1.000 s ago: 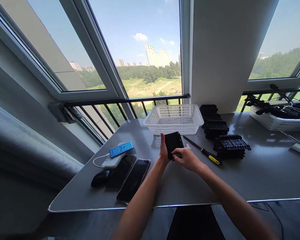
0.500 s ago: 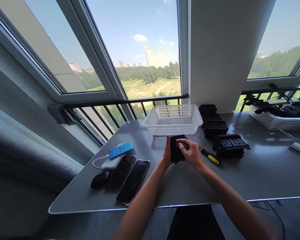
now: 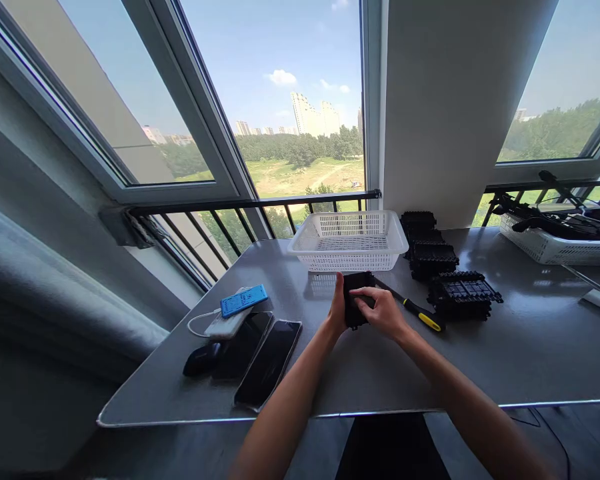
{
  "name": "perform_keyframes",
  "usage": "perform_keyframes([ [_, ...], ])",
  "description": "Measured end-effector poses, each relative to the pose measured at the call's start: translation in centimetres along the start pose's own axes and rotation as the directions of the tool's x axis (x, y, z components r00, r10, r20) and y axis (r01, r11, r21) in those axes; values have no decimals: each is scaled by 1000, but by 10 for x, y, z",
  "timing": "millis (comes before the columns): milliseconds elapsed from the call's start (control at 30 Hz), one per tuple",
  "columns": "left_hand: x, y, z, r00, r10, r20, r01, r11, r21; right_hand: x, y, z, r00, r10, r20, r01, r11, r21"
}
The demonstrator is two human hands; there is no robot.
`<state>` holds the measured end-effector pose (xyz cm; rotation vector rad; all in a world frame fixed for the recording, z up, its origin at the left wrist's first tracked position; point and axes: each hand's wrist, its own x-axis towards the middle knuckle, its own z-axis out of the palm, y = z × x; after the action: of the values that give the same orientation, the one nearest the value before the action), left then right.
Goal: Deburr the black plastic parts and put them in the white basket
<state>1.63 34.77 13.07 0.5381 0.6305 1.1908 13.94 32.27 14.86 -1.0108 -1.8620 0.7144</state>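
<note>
My left hand grips the left side of a black plastic part, its thumb upright along the edge. Over the face of that part, my right hand has its thumb and index finger brought together; whatever is between them is too small to make out. A screwdriver with a black and yellow handle lies on the table just right of my right hand. Further right sits a stack of similar black parts, with more black parts behind it.
A white basket stands behind my hands. Phones, a blue-screened device on a white power bank and a black mouse lie on the left. Another white basket at the right holds black items.
The fingers of my right hand have shifted slightly and are pinched lower on the part's face. The dark object they held before no longer shows. The view has shifted slightly.
</note>
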Motion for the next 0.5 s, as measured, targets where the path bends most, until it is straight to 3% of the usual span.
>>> perform_keyframes([
  [333, 1, 16, -5, 994, 106, -20, -107, 994, -24, -6, -6, 9, 978, 49, 202, -47, 999, -19],
  [400, 1, 15, -3, 995, 97, -16, -97, 995, -32, -5, -7, 6, 982, 71, 174, -67, 997, -30],
  [500, 2, 11, -1, 998, 70, -6, -70, 996, -48, -3, -7, 1, 993, 120, -20, -120, 993, -3],
])
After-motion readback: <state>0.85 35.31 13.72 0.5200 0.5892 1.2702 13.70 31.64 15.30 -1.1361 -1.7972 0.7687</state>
